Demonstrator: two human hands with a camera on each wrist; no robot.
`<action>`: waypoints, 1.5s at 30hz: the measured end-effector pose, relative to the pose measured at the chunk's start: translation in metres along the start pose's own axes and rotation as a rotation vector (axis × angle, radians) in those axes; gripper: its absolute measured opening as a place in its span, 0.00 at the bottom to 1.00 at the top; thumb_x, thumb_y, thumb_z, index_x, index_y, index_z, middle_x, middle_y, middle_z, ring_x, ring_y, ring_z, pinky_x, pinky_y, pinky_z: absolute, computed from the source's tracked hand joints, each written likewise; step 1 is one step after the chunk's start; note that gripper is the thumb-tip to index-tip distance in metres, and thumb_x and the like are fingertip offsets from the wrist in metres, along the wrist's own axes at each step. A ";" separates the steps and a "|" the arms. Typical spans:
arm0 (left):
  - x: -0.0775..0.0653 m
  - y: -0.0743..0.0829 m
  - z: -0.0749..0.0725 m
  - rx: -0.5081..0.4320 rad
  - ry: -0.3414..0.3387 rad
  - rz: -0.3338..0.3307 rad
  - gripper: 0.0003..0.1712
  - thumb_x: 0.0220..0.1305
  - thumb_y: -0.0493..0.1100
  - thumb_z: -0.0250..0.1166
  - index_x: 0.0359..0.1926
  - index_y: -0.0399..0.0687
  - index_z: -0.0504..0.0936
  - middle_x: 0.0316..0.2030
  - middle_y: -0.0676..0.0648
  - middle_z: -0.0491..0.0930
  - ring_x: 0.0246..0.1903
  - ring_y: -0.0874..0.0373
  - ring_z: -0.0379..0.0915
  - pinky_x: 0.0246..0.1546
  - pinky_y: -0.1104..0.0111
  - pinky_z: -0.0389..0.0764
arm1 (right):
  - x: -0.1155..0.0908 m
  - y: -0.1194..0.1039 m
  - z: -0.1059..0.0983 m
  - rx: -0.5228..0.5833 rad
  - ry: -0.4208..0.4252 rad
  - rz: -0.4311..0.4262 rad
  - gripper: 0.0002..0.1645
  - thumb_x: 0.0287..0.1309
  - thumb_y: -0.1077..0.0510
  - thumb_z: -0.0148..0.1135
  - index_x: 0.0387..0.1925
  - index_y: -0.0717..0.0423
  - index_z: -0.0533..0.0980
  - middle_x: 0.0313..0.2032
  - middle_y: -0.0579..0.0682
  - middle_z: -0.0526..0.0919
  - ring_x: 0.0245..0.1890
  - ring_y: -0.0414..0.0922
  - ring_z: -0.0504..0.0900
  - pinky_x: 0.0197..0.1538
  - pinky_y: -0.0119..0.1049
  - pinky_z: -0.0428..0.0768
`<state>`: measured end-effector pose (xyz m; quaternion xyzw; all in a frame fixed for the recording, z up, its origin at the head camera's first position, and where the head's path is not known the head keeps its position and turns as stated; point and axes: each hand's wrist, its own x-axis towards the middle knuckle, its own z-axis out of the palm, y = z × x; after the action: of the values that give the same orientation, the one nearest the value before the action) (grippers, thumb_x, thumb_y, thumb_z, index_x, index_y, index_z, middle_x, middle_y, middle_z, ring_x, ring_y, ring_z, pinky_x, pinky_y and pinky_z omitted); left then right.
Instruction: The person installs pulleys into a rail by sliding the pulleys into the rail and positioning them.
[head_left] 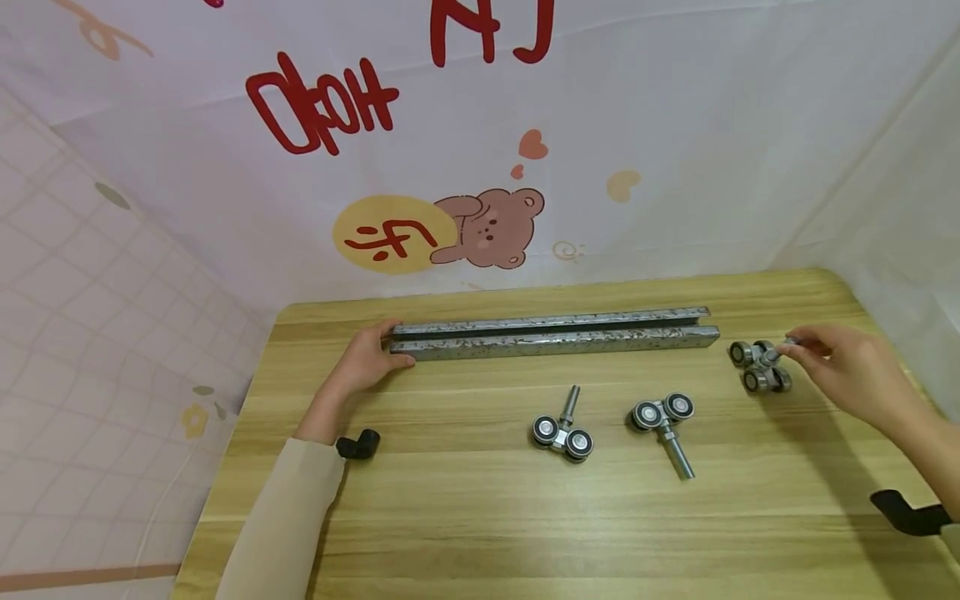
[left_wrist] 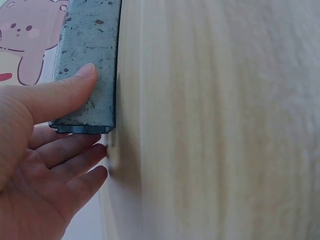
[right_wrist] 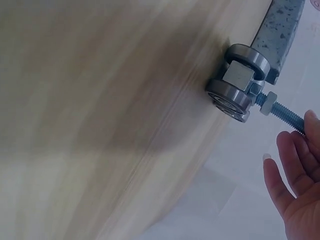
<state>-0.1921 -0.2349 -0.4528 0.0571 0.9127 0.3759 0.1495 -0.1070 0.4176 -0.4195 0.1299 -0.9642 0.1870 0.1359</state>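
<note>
A long metal channel rail [head_left: 555, 340], slotted along its length and speckled with rust-like spots, lies across the back of the table. My left hand [head_left: 369, 358] grips its left end, the thumb [left_wrist: 65, 97] on one face and the fingers around the far side. In my right hand [head_left: 851, 367] the threaded rod of a roller trolley [head_left: 759, 367] is pinched between thumb and fingertips. That trolley's wheels [right_wrist: 235, 82] are near the rail's right end, apart from it in the head view. Two more roller trolleys, the left one [head_left: 561, 435] and the right one [head_left: 663, 421], lie in front of the rail.
The wooden table [head_left: 480, 533] meets a white printed cloth backdrop [head_left: 675, 108] at the back. Cloth walls also rise at the left and right. A black strap end [head_left: 358, 445] shows at the left wrist, another [head_left: 909, 512] at the right.
</note>
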 end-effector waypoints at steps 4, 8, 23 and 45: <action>0.001 -0.001 0.000 0.002 0.003 -0.001 0.48 0.68 0.45 0.75 0.80 0.39 0.61 0.74 0.32 0.66 0.73 0.35 0.62 0.69 0.44 0.70 | 0.010 0.004 0.001 0.019 -0.005 0.042 0.10 0.65 0.67 0.71 0.42 0.74 0.83 0.33 0.69 0.87 0.27 0.60 0.86 0.25 0.20 0.72; 0.001 0.000 0.001 -0.004 0.003 -0.009 0.48 0.68 0.45 0.75 0.81 0.39 0.61 0.74 0.32 0.66 0.74 0.35 0.61 0.69 0.44 0.70 | 0.017 0.008 0.000 0.049 -0.025 0.103 0.14 0.68 0.64 0.68 0.45 0.76 0.82 0.37 0.74 0.86 0.31 0.68 0.85 0.24 0.25 0.74; 0.001 0.002 0.002 0.004 0.006 -0.006 0.48 0.68 0.45 0.74 0.80 0.39 0.60 0.74 0.31 0.65 0.73 0.35 0.61 0.69 0.44 0.70 | 0.039 0.020 0.003 0.060 -0.010 0.250 0.18 0.73 0.59 0.64 0.43 0.76 0.82 0.34 0.73 0.85 0.25 0.55 0.82 0.23 0.27 0.70; -0.001 0.002 0.002 -0.004 0.012 0.002 0.47 0.68 0.43 0.74 0.80 0.36 0.61 0.75 0.31 0.64 0.74 0.34 0.60 0.70 0.44 0.70 | 0.056 0.011 0.010 0.077 0.012 0.348 0.28 0.71 0.46 0.67 0.42 0.73 0.85 0.35 0.68 0.88 0.23 0.35 0.76 0.24 0.22 0.67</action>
<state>-0.1904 -0.2327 -0.4526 0.0555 0.9127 0.3784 0.1438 -0.1643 0.4127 -0.4151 -0.0347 -0.9634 0.2454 0.1020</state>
